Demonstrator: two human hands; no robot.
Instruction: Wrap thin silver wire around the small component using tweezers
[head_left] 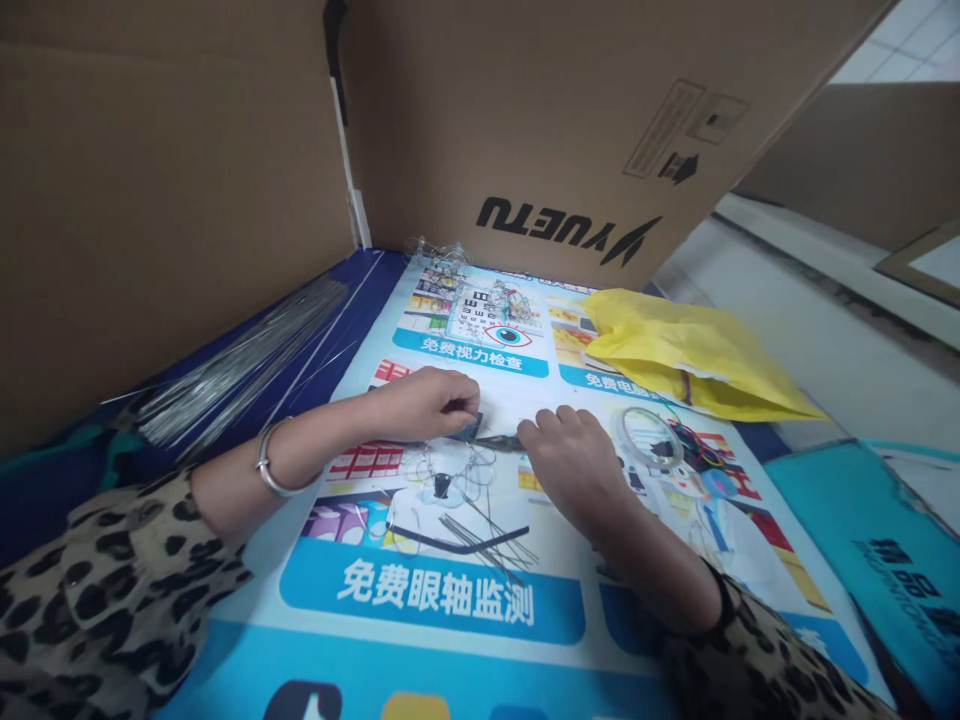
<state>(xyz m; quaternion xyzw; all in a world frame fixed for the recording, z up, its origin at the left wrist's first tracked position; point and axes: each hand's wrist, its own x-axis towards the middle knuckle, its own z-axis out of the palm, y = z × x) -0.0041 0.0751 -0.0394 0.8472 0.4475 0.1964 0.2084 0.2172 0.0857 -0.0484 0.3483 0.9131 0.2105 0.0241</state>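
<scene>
Here, a dark tool [498,441] juts from the right fingers [546,424].

The right hand [571,462] hides part of the dark tool [498,441]. The right edge cuts off the blue-green bag [844,515]. The left hand's [439,403] inside is hidden.

Dark slim tool [497,441] (partly hidden), tip leftward; thin wire loops [471,468], tangled, just below.

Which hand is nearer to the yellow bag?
Right. The right hand is below and left of the yellow bag in the picture; the left hand lies farther left.
</scene>
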